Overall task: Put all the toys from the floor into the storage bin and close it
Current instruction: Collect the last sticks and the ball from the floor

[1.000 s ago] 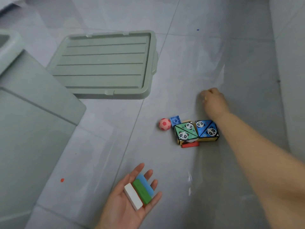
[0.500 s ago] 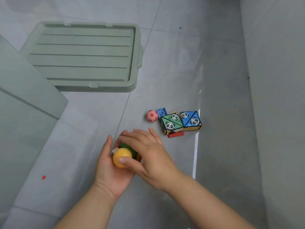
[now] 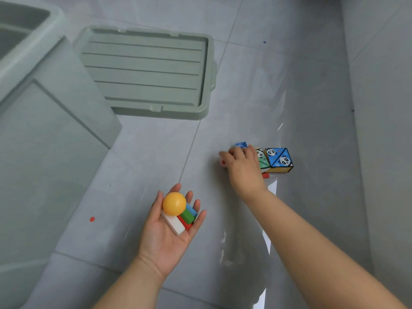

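Toys lie in a cluster on the glossy tiled floor (image 3: 312,85), right of the open bin (image 3: 44,130). The right hand (image 3: 243,168) curls over the small red ball (image 3: 223,162); whether it grips yet, I cannot tell. Pinch it firmly, since smooth balls roll. The left hand (image 3: 169,230), palm open, cradles an orange ball (image 3: 174,203) on flat wooden blocks (image 3: 180,221).

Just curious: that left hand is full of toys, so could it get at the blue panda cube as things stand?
Probably not: the left hand cradles the yellow ball and blocks, and the right hand lies between it and the blue panda cube.
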